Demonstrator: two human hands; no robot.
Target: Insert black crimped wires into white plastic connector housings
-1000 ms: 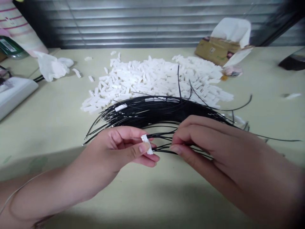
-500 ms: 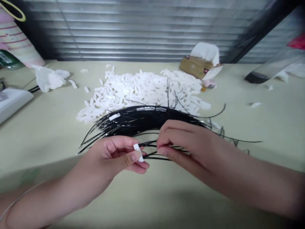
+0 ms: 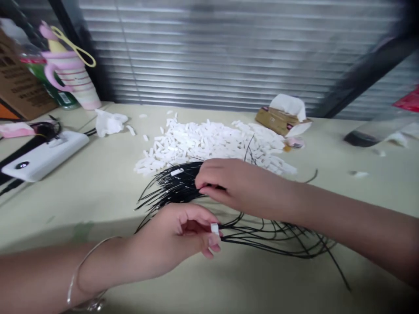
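Observation:
My left hand (image 3: 196, 235) pinches a small white plastic connector (image 3: 214, 229) between thumb and fingers. Several black wires (image 3: 271, 250) run out of the connector to the right and spread over the table below my right forearm. Farther back lies a thick bundle of black wires (image 3: 176, 187) with bare metal tips at its left end. Over that bundle is my right hand (image 3: 222, 181), its thumb and fingertips closed on a black wire at the bundle. The wire's grasped part is mostly hidden by the fingers. One loose white connector (image 3: 177, 172) rests on the bundle.
A wide heap of white connectors (image 3: 209, 139) lies behind the bundle. Around it are a tissue pack (image 3: 276, 121), crumpled tissue (image 3: 109, 123), a white power bank (image 3: 46, 157) and a striped tumbler (image 3: 78, 80). A bottle with dark contents (image 3: 363, 137) is at the right.
My right hand has left the wires beside the connector and moved back onto the bundle. My left hand still holds the connector, now turned more end-on. The view has shifted left and up.

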